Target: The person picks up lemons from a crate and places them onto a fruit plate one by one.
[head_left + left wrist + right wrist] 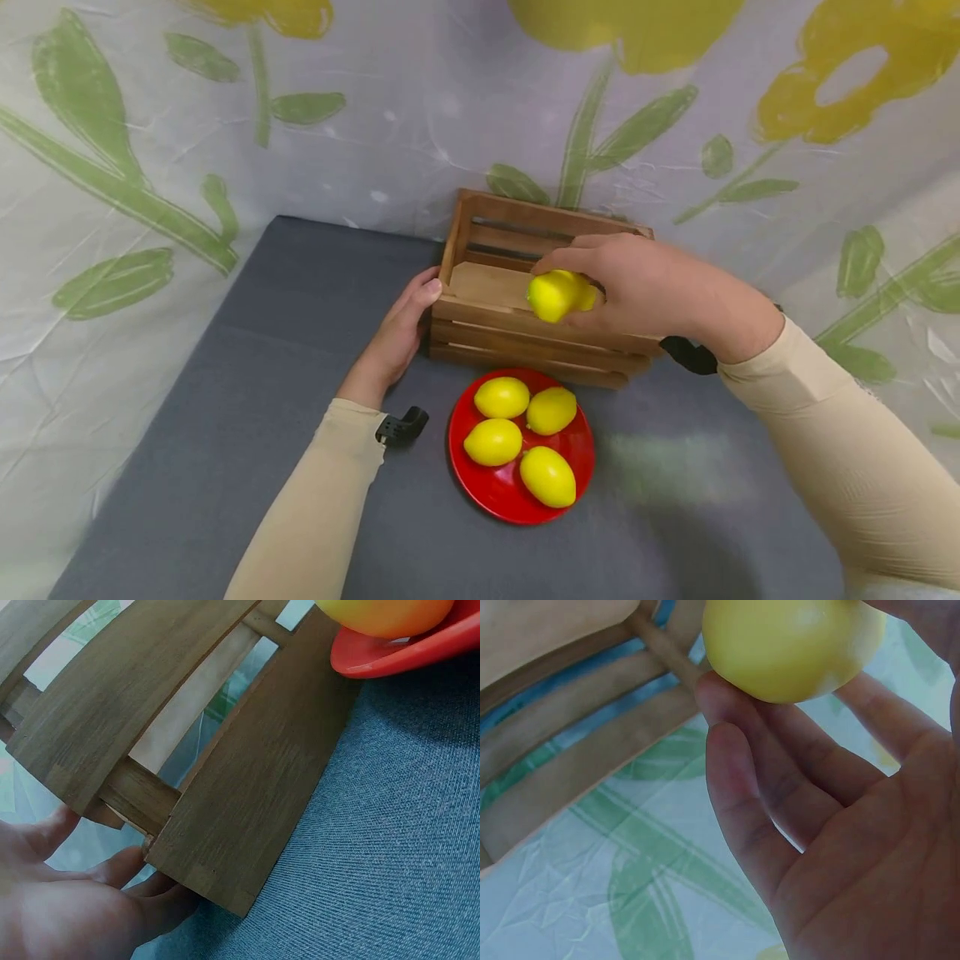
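Observation:
My right hand point(637, 279) holds a yellow lemon point(557, 295) between thumb and fingertips, above the front of a slatted wooden crate point(536, 325). In the right wrist view the fingertips lie against the underside of the lemon point(787, 649), with the crate's slats point(570, 697) beyond. My left hand point(397, 329) rests against the crate's left end, thumb at the front corner. The left wrist view has its fingers point(120, 866) at the end of the crate point(247, 750), partly hidden behind it. Several lemons point(547, 477) lie on a red plate point(491, 493) before the crate.
The crate and plate stand on a dark grey table point(300, 333). A pale curtain point(405, 100) printed with yellow flowers and green leaves hangs close behind the crate and along both sides. Each wrist wears a black strap point(401, 427).

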A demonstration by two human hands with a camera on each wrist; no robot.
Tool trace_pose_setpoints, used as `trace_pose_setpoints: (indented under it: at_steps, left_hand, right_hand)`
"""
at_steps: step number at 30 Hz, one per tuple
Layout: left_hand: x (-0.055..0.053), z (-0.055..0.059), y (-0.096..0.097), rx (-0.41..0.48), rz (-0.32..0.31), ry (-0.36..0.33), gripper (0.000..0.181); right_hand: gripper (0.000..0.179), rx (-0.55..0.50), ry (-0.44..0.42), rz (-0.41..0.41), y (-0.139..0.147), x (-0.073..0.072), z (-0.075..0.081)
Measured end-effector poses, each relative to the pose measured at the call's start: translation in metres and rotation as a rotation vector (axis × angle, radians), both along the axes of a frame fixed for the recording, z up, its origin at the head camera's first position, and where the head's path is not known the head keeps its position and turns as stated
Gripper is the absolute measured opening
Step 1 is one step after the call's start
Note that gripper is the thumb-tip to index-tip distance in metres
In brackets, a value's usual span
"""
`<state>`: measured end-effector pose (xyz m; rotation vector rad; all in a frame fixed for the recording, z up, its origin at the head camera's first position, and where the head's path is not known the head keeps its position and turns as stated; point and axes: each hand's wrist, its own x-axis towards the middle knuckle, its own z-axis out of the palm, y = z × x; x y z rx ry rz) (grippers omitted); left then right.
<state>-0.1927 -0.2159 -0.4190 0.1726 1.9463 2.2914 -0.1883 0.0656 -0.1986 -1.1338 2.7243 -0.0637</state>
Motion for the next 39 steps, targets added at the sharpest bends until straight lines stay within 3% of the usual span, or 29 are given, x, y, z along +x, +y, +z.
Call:
trace_pose_setpoints:
  at_steps: [6, 14, 19, 27, 39]
  left_hand:
    - [0.000, 0.004, -0.003, 0.008, -0.004, 0.005, 0.082]
    - [-0.004, 0.006, -0.011, 0.013, -0.013, 0.014, 0.082]
    - [-0.006, 0.006, -0.014, 0.012, -0.005, 0.013, 0.083]
    - [-0.010, 0.006, -0.015, 0.013, -0.011, 0.039, 0.084]
    - [-0.006, 0.006, -0.020, 0.010, -0.005, 0.033, 0.084]
  right_hand:
    - [0.060, 0.016, -0.023, 0.026, -0.004, 0.028, -0.012]
    - [0.060, -0.004, -0.040, 0.070, -0.008, 0.056, -0.042]
    - [0.058, -0.037, -0.046, 0.125, -0.013, 0.066, -0.061]
    - [0.055, -0.010, -0.095, 0.123, -0.018, 0.080, -0.086]
    - [0.056, -0.018, -0.082, 0.159, -0.024, 0.098, -0.113]
